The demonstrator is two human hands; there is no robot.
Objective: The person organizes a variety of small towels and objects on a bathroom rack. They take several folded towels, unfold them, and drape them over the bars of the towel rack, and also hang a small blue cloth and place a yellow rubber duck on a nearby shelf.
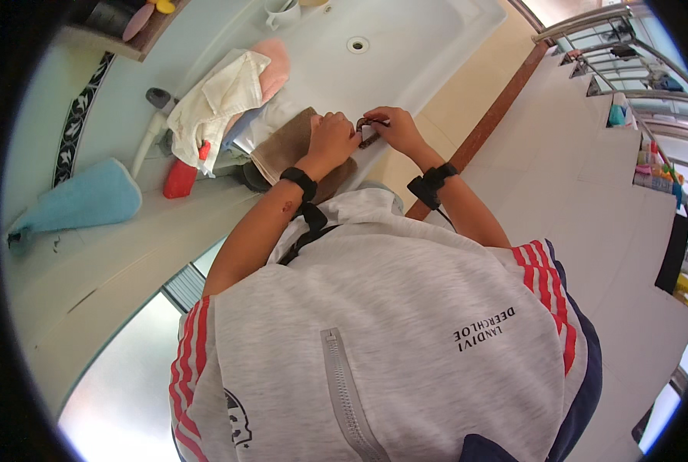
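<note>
Between my two hands is a small dark brown, curved, band-like thing [369, 142]; its exact kind is too small to tell. My right hand [399, 132] pinches its upper end between thumb and fingers. On its other side, my left hand [331, 141] is closed, with the fingertips against the thing. A brown towel [284, 148] lies over the tub's near edge, just under and beside my left hand. Black bands with small dark units sit on both wrists.
The white bathtub [428, 46] has a drain [358, 45] and a white mug [282, 14]. To the left are a cream cloth [217, 96], a pink cloth [276, 69], a red bottle [180, 179] and a light blue cloth-like thing [90, 196]. Metal shelves [629, 46] stand right.
</note>
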